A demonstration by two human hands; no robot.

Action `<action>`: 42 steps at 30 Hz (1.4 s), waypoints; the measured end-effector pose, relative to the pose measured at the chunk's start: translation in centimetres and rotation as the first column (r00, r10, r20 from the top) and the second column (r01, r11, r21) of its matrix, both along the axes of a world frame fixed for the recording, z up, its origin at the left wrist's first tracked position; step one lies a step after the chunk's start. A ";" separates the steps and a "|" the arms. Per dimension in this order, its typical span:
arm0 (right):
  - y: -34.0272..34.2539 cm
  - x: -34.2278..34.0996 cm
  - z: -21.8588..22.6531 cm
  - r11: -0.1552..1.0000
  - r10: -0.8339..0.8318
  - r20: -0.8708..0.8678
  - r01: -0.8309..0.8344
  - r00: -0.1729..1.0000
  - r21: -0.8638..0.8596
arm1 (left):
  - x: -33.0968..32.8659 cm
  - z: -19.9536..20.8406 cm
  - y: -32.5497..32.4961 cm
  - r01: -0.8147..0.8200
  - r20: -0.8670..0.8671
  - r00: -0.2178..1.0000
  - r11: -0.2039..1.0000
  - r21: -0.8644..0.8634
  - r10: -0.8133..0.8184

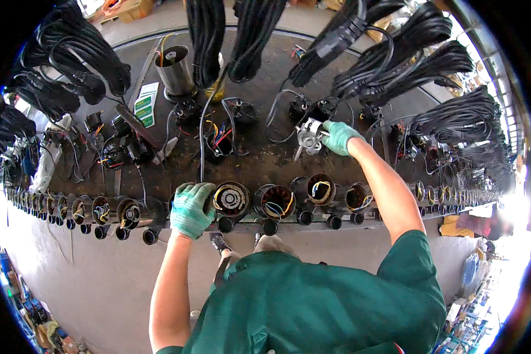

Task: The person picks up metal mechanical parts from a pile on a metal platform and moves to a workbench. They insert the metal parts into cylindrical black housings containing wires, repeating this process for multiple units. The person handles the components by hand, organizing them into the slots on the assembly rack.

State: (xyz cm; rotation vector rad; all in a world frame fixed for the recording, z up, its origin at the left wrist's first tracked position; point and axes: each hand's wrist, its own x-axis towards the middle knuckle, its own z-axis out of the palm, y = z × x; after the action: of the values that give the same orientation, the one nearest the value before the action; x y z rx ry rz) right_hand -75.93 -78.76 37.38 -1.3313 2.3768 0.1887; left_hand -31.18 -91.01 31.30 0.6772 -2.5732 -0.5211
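Note:
My left hand (193,209), in a pale green glove, is curled over a dark motor housing at the near table edge and hides most of it. A black cable runs down to just above its fingers. Beside it stands an open motor housing (231,198) with a ringed metal inside and a yellow wire. Further right is another housing (275,202) with copper windings and loose wires. My right hand (337,138), gloved alike, is closed on a silver metal part (308,138) with a white collar, above the table close to small black motor parts (323,110).
Thick bundles of black cable (256,41) hang or lie along the far side. A steel cylinder (175,72) stands at the back left by green-and-white cards (147,104). Several housings (100,209) line the near edge. Wired black parts (124,144) crowd the left of the dark table (259,168).

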 end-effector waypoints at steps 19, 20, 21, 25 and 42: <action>12.0 -7.4 10.9 0.997 -0.066 -0.197 0.074 0.978 0.032 | -0.4 0.0 0.3 0.021 0.058 0.998 1.000 0.013 -0.021; 13.6 -8.5 9.7 0.998 0.057 -0.227 -0.063 0.972 -0.020 | -0.3 0.0 0.3 0.021 0.063 0.998 1.000 0.016 -0.022; 14.6 -7.9 9.3 0.974 -0.027 -0.101 0.003 0.994 -0.226 | -0.4 0.0 0.2 0.021 0.067 0.997 1.000 0.019 -0.022; 17.2 -1.0 9.0 0.573 -0.070 0.608 0.531 0.791 -0.624 | -0.2 -0.2 0.4 0.026 0.019 0.999 1.000 -0.001 -0.026; 17.6 16.1 4.4 0.331 0.299 0.807 0.738 0.510 -0.588 | -12.0 2.7 9.9 0.366 0.493 0.802 0.930 0.044 -0.339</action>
State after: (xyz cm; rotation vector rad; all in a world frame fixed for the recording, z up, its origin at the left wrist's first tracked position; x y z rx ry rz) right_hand -59.80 -61.21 41.77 -0.8685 1.5820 -1.8328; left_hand -43.16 -81.11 33.96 0.3318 -3.2199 -0.4281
